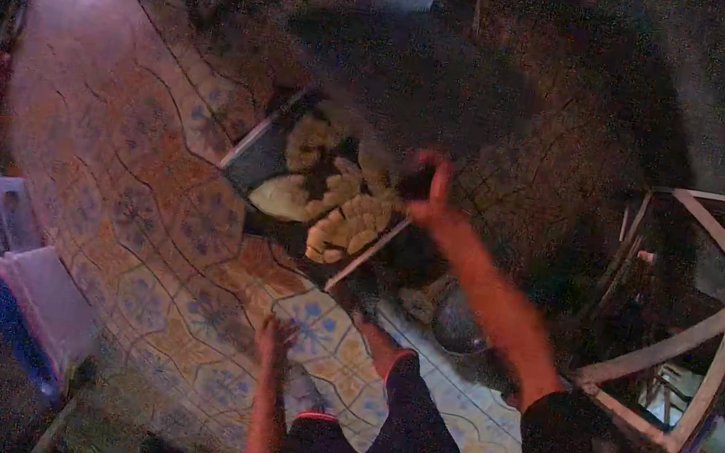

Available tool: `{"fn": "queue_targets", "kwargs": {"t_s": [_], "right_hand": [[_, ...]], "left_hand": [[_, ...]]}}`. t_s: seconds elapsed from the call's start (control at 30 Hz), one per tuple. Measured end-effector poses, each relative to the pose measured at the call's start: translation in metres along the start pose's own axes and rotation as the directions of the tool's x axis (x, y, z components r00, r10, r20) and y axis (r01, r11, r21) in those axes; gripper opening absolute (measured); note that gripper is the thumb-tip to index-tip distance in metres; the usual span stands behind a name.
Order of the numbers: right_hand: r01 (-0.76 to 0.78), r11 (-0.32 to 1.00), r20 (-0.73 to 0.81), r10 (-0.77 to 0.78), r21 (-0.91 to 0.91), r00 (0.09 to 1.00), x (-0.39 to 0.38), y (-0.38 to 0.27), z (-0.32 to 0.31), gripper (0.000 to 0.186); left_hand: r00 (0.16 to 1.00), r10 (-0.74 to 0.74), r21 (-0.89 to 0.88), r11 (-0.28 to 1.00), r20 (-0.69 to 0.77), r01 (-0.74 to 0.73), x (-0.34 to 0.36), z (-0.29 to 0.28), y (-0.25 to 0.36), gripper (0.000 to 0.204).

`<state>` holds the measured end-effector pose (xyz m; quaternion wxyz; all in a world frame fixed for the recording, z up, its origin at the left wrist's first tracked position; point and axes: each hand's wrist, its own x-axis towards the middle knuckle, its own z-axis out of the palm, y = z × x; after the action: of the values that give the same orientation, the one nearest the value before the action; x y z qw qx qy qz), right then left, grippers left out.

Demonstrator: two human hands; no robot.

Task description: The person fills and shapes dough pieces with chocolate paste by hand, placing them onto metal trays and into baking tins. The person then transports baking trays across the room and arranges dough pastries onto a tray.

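Observation:
In the middle of the head view, yellowish lumpy bunches (353, 225), resembling banana bunches, lie in a dark square tray (265, 154) with pale edges. My right hand (429, 185) reaches to the tray's right side, fingers curled at a dark, blurred sheet-like thing (397, 71); exactly what it grips is unclear. My left hand (276, 338) hangs low beside my legs, below the tray, its fingers blurred.
A patterned tile floor (136, 219) surrounds the tray. At right are a wooden frame (699, 375) and a dark round pot (455, 331). Pale and blue flat objects (38, 298) sit at left. A bright light shows top left.

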<state>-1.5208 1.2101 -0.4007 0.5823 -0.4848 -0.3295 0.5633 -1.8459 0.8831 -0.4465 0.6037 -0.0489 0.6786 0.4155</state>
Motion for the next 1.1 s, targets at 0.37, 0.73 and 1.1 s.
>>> {"fn": "queue_targets", "kwargs": {"t_s": [0.37, 0.73, 1.1], "right_hand": [[0.338, 0.215, 0.306, -0.168, -0.916, 0.937, 0.163, 0.097, -0.138, 0.063], [0.058, 0.345, 0.153, 0.255, -0.937, 0.955, 0.142, 0.209, -0.181, 0.057], [-0.556, 0.7, -0.019, 0.614, -0.448, 0.789, -0.048, 0.197, -0.283, 0.038]], "left_hand": [[0.986, 0.15, 0.13, 0.981, -0.071, -0.14, 0.252, 0.046, -0.112, 0.074], [0.977, 0.084, 0.47, 0.883, -0.195, 0.018, 0.216, 0.047, -0.044, 0.04], [0.888, 0.067, 0.727, -0.603, 0.455, -0.327, 0.204, -0.087, -0.037, 0.064]]}}
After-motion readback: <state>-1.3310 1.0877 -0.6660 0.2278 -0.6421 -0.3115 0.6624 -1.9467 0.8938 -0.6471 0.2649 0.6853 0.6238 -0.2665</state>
